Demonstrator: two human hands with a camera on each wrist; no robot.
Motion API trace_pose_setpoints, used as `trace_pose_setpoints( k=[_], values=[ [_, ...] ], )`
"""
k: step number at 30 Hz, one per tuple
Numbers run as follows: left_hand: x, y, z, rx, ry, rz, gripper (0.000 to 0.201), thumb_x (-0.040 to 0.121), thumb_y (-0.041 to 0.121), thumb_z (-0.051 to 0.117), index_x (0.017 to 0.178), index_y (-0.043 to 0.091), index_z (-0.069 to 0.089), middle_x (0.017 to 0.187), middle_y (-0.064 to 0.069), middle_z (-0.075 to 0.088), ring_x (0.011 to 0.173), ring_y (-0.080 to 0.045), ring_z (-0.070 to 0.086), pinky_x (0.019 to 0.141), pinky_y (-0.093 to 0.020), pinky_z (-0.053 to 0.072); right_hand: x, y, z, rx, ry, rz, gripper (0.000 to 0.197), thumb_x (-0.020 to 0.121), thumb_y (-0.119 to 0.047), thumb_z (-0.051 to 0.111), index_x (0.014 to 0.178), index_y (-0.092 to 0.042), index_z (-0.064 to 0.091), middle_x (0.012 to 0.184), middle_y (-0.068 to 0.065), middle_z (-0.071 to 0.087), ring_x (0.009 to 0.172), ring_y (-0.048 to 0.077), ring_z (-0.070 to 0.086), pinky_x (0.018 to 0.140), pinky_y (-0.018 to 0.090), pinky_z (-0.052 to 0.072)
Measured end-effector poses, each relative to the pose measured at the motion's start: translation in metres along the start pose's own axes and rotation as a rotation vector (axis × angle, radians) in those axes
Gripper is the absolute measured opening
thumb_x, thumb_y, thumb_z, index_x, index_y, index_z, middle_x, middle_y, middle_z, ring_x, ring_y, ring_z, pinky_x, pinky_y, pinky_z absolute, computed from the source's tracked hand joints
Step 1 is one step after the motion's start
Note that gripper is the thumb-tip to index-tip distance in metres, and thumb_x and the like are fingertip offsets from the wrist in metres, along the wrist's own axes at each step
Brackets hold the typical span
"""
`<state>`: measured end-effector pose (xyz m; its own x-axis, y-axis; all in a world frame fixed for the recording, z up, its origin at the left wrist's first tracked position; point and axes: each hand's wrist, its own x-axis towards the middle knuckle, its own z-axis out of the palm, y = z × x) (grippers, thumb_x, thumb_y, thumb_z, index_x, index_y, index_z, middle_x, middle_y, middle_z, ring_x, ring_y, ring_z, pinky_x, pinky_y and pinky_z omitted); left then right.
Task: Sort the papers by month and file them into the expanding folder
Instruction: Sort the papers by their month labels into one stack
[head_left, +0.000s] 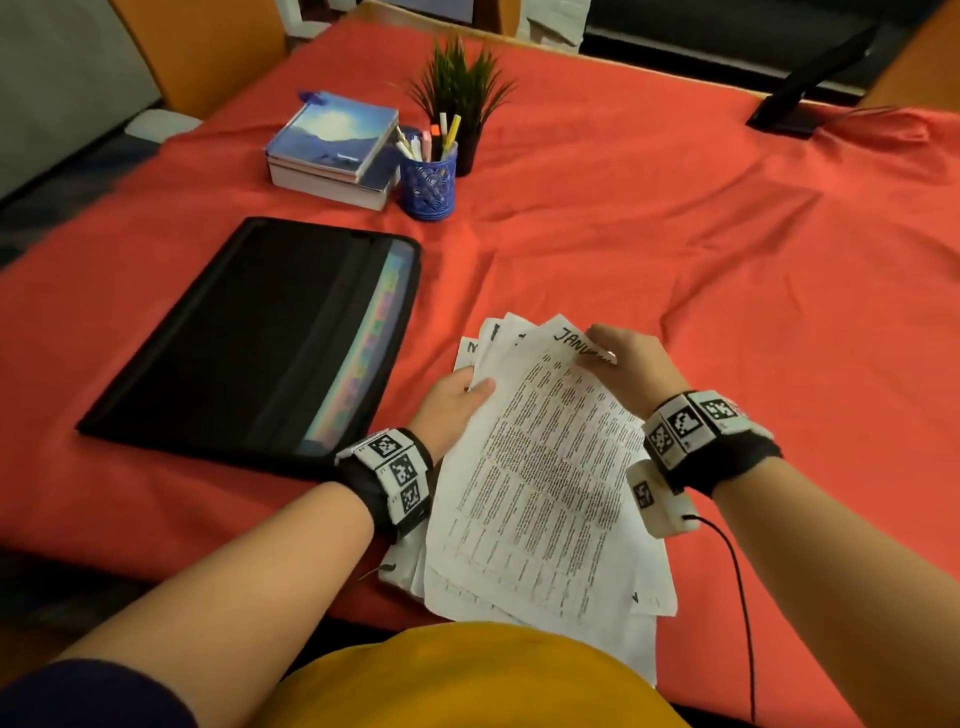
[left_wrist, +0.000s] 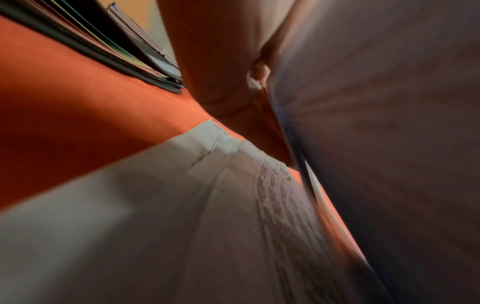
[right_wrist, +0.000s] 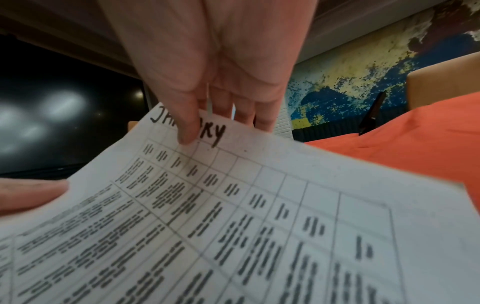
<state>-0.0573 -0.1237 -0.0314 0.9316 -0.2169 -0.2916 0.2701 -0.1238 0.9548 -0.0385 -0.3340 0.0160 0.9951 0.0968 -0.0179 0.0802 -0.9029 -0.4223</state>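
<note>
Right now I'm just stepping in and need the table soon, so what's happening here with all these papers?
A person is going through a fanned stack of printed papers held over the red tablecloth. The left hand grips the stack's left edge, while the right hand pinches the top sheet, handwritten "January", at its upper edge. The black expanding folder lies open to the left with its coloured tabs showing, and no sheet is being put into it yet.

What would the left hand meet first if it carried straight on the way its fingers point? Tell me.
Likely only bare red cloth beyond the papers the left hand grips; the plant stands far off on that line, though depth is unclear.
</note>
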Motion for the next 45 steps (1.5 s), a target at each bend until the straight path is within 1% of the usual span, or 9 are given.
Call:
trace_pose_setpoints(
  k=[8, 13, 16, 26, 31, 34, 37, 41, 45],
  values=[
    [0.004, 0.0, 0.008, 0.104, -0.091, 0.067, 0.034, 0.087, 0.003, 0.061, 0.118, 0.011, 0.05, 0.096, 0.009, 0.06, 0.087, -0.002, 0.06, 0.065, -0.007, 0.049, -0.002, 0.002, 0.021, -0.032, -0.004, -0.234, 0.02, 0.083, -0.006, 0.065, 0.101, 0.002, 0.068, 0.116, 0.019, 0.061, 0.105, 0.039, 0.055, 0.093, 0.043, 0.04],
    [0.01, -0.002, 0.011, 0.107, -0.098, 0.068, 0.026, 0.093, 0.008, 0.055, 0.115, 0.019, 0.049, 0.107, 0.007, 0.06, 0.095, -0.003, 0.059, 0.079, -0.011, 0.049, 0.004, 0.0, 0.015, 0.158, -0.04, -0.024, 0.043, 0.084, -0.019, 0.067, 0.121, -0.005, 0.048, 0.118, 0.006, 0.055, 0.105, 0.021, 0.054, 0.082, 0.02, 0.035],
    [0.011, -0.005, 0.013, 0.077, -0.083, 0.047, 0.022, 0.095, 0.01, 0.05, 0.115, 0.02, 0.049, 0.111, 0.002, 0.061, 0.102, -0.012, 0.06, 0.09, -0.028, 0.049, 0.007, 0.0, 0.007, 0.23, -0.232, 0.073, 0.071, 0.078, -0.027, 0.074, 0.135, -0.015, 0.034, 0.114, 0.0, 0.057, 0.097, 0.016, 0.057, 0.084, 0.023, 0.044],
    [0.012, -0.005, 0.009, 0.03, 0.012, 0.043, 0.02, 0.095, 0.01, 0.051, 0.114, 0.014, 0.047, 0.098, 0.003, 0.063, 0.086, -0.007, 0.063, 0.067, -0.015, 0.053, 0.02, 0.011, -0.013, 0.301, -0.363, 0.098, 0.027, 0.09, -0.024, 0.059, 0.116, -0.025, 0.055, 0.106, -0.005, 0.064, 0.095, 0.014, 0.061, 0.087, 0.031, 0.047],
    [0.019, -0.009, -0.005, 0.064, 0.099, -0.012, 0.02, 0.094, 0.011, 0.052, 0.113, 0.013, 0.048, 0.111, -0.009, 0.063, 0.099, -0.025, 0.063, 0.085, -0.041, 0.053, 0.01, 0.047, -0.02, 0.257, -0.088, 0.555, 0.039, 0.095, -0.036, 0.046, 0.106, 0.0, 0.057, 0.097, 0.014, 0.061, 0.089, 0.027, 0.058, 0.079, 0.037, 0.048],
    [0.02, -0.013, -0.011, 0.144, 0.099, -0.032, 0.018, 0.094, 0.012, 0.053, 0.112, 0.01, 0.049, 0.109, -0.008, 0.062, 0.099, -0.024, 0.062, 0.085, -0.039, 0.051, -0.021, 0.061, -0.017, 0.34, -0.302, 0.89, 0.034, 0.096, -0.026, 0.046, 0.101, 0.007, 0.052, 0.083, 0.018, 0.059, 0.07, 0.031, 0.062, 0.064, 0.038, 0.055],
    [0.022, -0.017, -0.01, 0.243, 0.084, -0.076, 0.022, 0.094, 0.015, 0.053, 0.114, 0.008, 0.047, 0.107, -0.004, 0.058, 0.097, -0.02, 0.058, 0.08, -0.033, 0.046, -0.057, 0.057, -0.006, 0.322, -0.453, 0.97, 0.027, 0.095, -0.014, 0.045, 0.093, 0.011, 0.055, 0.076, 0.023, 0.061, 0.051, 0.029, 0.064, 0.05, 0.031, 0.053],
    [0.025, -0.02, -0.009, 0.409, 0.044, -0.127, 0.031, 0.092, 0.019, 0.055, 0.119, 0.007, 0.046, 0.111, 0.0, 0.057, 0.102, -0.019, 0.057, 0.085, -0.033, 0.046, -0.065, 0.047, 0.015, 0.348, -0.389, 0.801, 0.034, 0.093, -0.006, 0.048, 0.126, 0.003, 0.046, 0.109, 0.019, 0.061, 0.094, 0.034, 0.064, 0.083, 0.04, 0.053],
    [0.027, -0.019, -0.009, 0.442, 0.077, -0.172, 0.028, 0.092, 0.018, 0.055, 0.115, 0.01, 0.042, 0.109, -0.002, 0.055, 0.096, -0.02, 0.056, 0.078, -0.031, 0.044, -0.065, 0.039, 0.018, 0.287, -0.343, 0.782, 0.038, 0.089, -0.006, 0.053, 0.125, 0.006, 0.047, 0.111, 0.02, 0.057, 0.101, 0.034, 0.06, 0.066, 0.028, 0.053]
  ],
)
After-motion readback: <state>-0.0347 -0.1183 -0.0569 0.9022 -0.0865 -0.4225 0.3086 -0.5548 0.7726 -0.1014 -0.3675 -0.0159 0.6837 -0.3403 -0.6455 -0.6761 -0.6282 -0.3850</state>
